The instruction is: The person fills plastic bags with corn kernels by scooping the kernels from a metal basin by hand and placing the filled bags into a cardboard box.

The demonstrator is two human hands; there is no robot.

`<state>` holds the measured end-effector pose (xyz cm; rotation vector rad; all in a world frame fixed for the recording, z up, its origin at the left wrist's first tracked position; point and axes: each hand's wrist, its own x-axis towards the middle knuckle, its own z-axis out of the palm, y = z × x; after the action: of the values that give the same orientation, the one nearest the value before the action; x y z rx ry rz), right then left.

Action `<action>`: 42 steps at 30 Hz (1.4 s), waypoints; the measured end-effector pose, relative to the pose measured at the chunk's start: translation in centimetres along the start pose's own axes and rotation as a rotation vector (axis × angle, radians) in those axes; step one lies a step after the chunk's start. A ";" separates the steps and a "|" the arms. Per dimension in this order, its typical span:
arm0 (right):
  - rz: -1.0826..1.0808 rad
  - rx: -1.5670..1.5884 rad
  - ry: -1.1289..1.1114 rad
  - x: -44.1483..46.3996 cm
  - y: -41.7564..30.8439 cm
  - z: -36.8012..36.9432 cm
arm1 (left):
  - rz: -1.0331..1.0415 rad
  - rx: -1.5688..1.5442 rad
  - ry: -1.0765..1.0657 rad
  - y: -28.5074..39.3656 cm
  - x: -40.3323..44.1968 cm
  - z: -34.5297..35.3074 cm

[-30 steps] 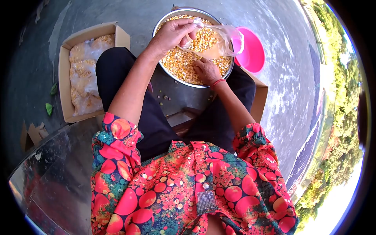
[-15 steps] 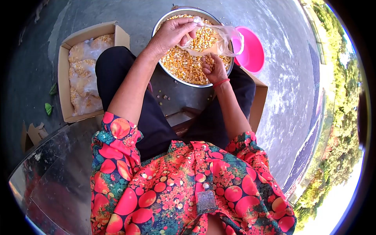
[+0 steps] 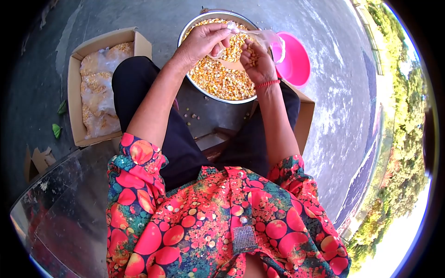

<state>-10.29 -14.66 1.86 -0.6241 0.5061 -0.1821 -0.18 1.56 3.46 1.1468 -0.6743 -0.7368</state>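
Observation:
A round metal basin (image 3: 218, 98) full of yellow and white corn kernels (image 3: 215, 79) stands between my knees. Above its left part, my left hand (image 3: 206, 41) pinches the edge of a clear plastic bag (image 3: 265, 38), which stretches out to the right over the basin. My right hand (image 3: 257, 62), with a red bracelet at the wrist, is raised over the basin's right side at the bag. Its fingers are curled around some corn kernels, partly visible in the palm.
A cardboard box (image 3: 73, 102) with filled bags of corn (image 3: 98, 85) stands on the left. A pink bowl (image 3: 299, 60) is right of the basin, near another cardboard box (image 3: 304, 118). Loose kernels and green leaves (image 3: 56, 130) lie on the floor.
My right hand has risen from the corn in the basin to the bag, now with kernels in it. My left hand has stayed in place, holding the bag.

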 end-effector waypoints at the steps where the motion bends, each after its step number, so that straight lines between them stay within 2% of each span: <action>1: -0.088 -0.082 0.154 0.2 -0.2 0.8 | -0.002 0.003 -0.001 0.0 0.0 0.0; 5: -0.104 -0.079 0.112 3.0 -1.2 -0.6 | 0.003 0.005 -0.011 0.0 0.0 -0.2; 7: -0.133 -0.253 0.321 2.6 -1.5 0.7 | 0.014 0.009 0.000 0.2 -0.1 -0.2; 8: -0.132 -0.253 0.321 2.4 -1.6 0.9 | 0.013 0.009 0.001 0.1 -0.1 -0.2; 10: -0.206 -0.445 0.217 1.6 -1.6 1.2 | 0.019 0.010 -0.003 -0.1 0.0 -0.3; 12: -0.194 -0.455 0.142 0.6 -1.9 1.1 | 0.016 0.002 -0.002 -0.1 0.1 -0.3; 14: -0.053 -0.476 -0.214 -0.9 -2.1 0.5 | 0.012 -0.006 -0.002 -0.2 0.1 -0.2; 16: 0.065 -0.705 -0.332 -3.2 -1.6 0.5 | 0.020 -0.024 -0.008 -0.3 0.1 -0.3; 18: 0.232 -1.002 -0.372 -5.2 -1.0 0.7 | 0.017 -0.013 -0.004 -0.1 0.0 -0.3; 20: 0.300 -1.197 -0.402 -5.0 0.0 -1.8 | 0.015 -0.004 -0.005 -0.1 -0.1 -0.2; 21: 0.255 -1.376 -0.320 -4.3 0.5 -4.1 | 0.006 -0.004 -0.001 -0.1 -0.1 -0.1; 22: 0.253 -1.375 -0.319 -3.5 1.1 -6.2 | -0.002 -0.004 0.004 -0.1 -0.1 -0.1; 24: -0.329 -1.910 0.070 -2.7 2.1 -8.7 | -0.007 -0.002 0.005 0.0 -0.1 0.1; 25: -0.330 -1.909 0.070 -2.5 2.5 -9.3 | -0.010 0.000 0.008 0.0 -0.1 0.1; 27: -0.480 -2.098 0.177 -1.9 3.9 -9.7 | -0.008 -0.006 0.006 0.0 -0.1 0.1; 30: -0.445 -2.129 0.218 -1.3 5.9 -7.9 | -0.003 -0.008 0.001 -0.1 0.0 0.0; 32: -0.427 -2.133 0.168 -1.1 7.0 -6.6 | 0.000 -0.004 -0.002 -0.2 0.0 0.0; 34: -0.318 -2.063 0.120 -1.1 8.2 -4.8 | 0.001 -0.008 -0.007 0.0 -0.1 0.0; 36: -0.387 -2.042 0.041 -0.9 9.3 -4.2 | 0.000 -0.004 -0.007 0.2 -0.2 0.0; 38: -0.398 -1.990 -0.211 -1.0 9.8 -3.3 | -0.002 -0.001 -0.007 0.2 -0.2 0.0; 39: -0.483 -1.926 -0.273 -0.7 10.1 -3.6 | -0.001 0.010 -0.002 0.2 -0.2 0.0; 42: -0.486 -1.880 -0.392 -0.1 10.0 -4.5 | -0.003 0.007 0.004 0.1 -0.2 0.0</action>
<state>-12.51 -8.97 -7.19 -2.5652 -0.0233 0.0241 -0.24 1.73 3.49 1.1556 -0.6726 -0.7350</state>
